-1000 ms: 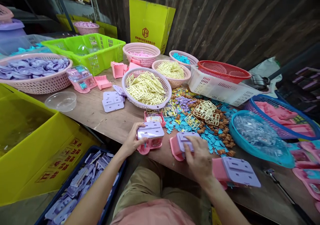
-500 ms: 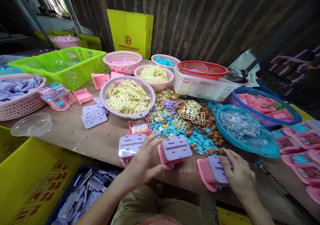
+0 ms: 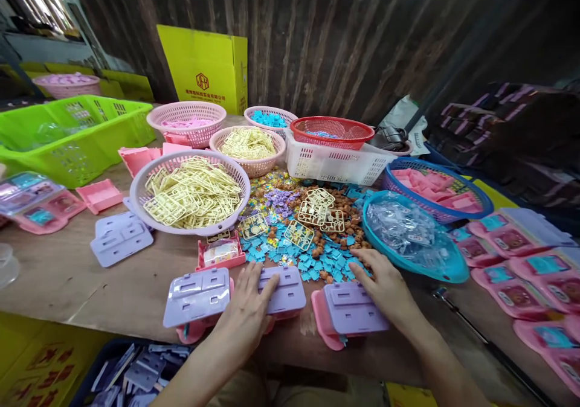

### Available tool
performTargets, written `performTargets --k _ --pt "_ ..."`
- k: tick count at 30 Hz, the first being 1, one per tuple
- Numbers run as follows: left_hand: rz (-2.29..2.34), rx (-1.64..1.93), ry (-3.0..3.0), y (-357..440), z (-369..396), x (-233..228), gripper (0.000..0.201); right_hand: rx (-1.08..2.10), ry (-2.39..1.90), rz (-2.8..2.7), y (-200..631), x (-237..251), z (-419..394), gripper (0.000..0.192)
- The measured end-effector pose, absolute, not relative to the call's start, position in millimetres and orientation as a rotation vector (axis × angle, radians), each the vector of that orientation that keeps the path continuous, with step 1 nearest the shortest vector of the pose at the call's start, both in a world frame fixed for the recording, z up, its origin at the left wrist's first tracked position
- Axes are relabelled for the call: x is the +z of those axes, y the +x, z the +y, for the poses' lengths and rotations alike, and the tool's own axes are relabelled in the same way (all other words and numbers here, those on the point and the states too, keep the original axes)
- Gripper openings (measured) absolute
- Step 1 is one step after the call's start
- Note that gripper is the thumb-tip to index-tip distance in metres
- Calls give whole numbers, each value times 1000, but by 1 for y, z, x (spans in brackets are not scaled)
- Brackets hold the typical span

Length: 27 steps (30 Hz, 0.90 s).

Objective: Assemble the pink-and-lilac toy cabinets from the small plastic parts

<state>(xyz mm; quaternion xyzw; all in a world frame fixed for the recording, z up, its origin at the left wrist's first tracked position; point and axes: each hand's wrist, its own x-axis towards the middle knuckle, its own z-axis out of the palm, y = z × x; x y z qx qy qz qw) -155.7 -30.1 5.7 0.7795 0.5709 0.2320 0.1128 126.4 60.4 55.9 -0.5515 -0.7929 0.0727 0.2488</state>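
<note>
Three toy cases with purple lids and pink bases lie in a row at the table's near edge. My left hand [image 3: 247, 313] lies flat on the middle case [image 3: 287, 292], fingers spread over its lid, thumb next to the left case [image 3: 197, 295]. My right hand [image 3: 385, 286] is clasped over the right end of the right case [image 3: 348, 310], its fingertips reaching the heap of small blue and brown parts [image 3: 326, 256]. A small open pink tray [image 3: 220, 253] with a printed insert sits just behind the left case.
A pink basket of cream frames [image 3: 136, 198] stands behind the cases and a blue basket of clear parts [image 3: 441, 271] to the right. Finished pink toys [image 3: 512, 241] lie at far right. A loose purple lid [image 3: 120, 241] lies at left. A blue crate of purple lids [image 3: 136, 371] sits below the table edge.
My view has swung right. My left hand has come down onto the middle case. My right hand has slid toward the right case's right end, uncovering its lid.
</note>
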Motion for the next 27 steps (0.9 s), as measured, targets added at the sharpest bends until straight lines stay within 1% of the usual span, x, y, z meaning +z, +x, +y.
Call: performTargets --k 6,11,15,18,23,27 --pt "1736 619 2378 -138 -27 11 58 309 -1406 -2358 110 60 83 27" --pt "1866 609 2448 -125 -25 16 62 491 -1355 -2613 94 62 88 28" --pt "1950 635 2498 -122 -26 18 66 520 -1336 -2767 81 67 90 32" --pt "1950 634 2497 -121 -25 19 67 519 -1318 -2865 71 73 90 31" --pt "1942 597 2457 -121 -26 20 66 565 -1254 -2916 58 80 86 30" --pt "1954 638 2461 -121 -29 17 67 636 -1273 -2917 55 84 81 32"
